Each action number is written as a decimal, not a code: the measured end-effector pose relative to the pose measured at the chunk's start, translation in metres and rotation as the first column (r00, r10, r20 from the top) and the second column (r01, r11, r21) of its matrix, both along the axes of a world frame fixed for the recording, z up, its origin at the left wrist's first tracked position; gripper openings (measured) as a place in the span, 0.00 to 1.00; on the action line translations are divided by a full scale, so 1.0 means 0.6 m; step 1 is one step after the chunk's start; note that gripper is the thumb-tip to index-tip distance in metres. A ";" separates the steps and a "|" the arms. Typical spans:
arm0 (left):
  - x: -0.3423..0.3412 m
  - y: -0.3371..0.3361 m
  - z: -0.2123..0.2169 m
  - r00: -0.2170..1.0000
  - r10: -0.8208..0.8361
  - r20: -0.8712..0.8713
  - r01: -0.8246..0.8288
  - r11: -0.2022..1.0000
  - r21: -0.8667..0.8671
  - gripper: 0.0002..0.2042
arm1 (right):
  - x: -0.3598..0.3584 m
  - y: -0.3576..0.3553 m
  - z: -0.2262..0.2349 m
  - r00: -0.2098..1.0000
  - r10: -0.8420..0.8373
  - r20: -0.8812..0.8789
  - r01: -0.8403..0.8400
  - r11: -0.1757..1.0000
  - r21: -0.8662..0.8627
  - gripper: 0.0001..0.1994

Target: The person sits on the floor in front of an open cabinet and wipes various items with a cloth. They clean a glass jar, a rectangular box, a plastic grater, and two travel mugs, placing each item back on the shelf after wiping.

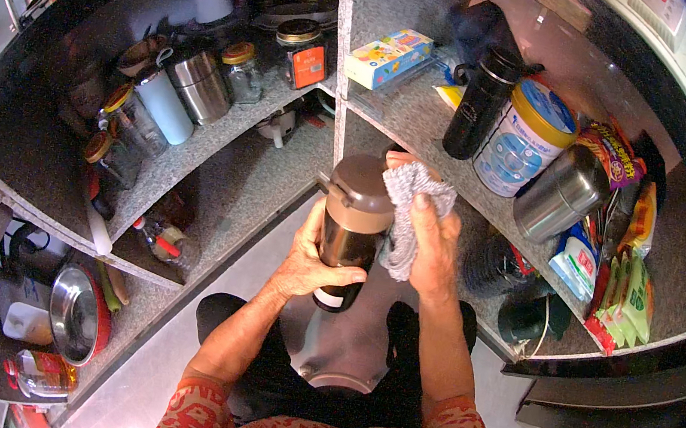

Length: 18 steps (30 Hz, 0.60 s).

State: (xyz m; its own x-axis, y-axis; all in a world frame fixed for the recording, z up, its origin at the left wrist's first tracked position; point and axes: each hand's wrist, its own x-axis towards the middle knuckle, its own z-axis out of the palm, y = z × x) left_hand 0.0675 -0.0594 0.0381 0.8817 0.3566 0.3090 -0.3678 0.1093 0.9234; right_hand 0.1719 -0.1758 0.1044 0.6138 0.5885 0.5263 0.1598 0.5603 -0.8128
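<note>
Head view, single frame, all places taken from the brown flask. Item one: the flask itself, a tall dark-brown vacuum bottle with a lighter brown domed lid, held upright in mid-air in front of the person's lap, just before the grey stone shelves. Item two: the left hand, on the flask's left flank and lower body, fingers closed round it, thumb across the front; a firm full wrap. Item three: the right hand, on the flask's right, fingers closed on a grey cloth that is bunched and pressed to the lid and upper wall. Item four, left of the flask on the shelves: a steel canister, a pale blue tumbler, several glass jars with yellow lids. Item five, right of the flask: a black flask, a large white-and-blue tin with a gold lid, a steel pot, green snack packets. Item six, far below and left: a red-rimmed steel pan. Note on handling, as a judgement: the wiping looks best done with the left hand keeping the flask steady while the cloth travels round the lid seam and down the wall; a flatter fold of cloth would likely cover more surface than the present bunch, and turning the flask in the left palm would reach the hidden back.
</note>
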 end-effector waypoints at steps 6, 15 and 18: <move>-0.006 0.012 -0.005 0.998 -0.056 -0.032 0.063 0.954 0.295 0.47 | 0.031 -0.049 0.019 0.873 -0.211 0.440 0.254 0.966 -0.041 0.13; -0.017 0.001 0.006 0.994 -0.050 -0.096 0.084 0.917 0.390 0.42 | 0.025 -0.053 0.049 0.609 0.011 0.793 0.218 0.959 -0.181 0.12; -0.017 0.000 0.004 0.990 -0.002 -0.141 0.070 0.877 0.475 0.40 | 0.036 -0.047 0.026 0.849 0.042 0.526 0.171 0.921 -0.350 0.09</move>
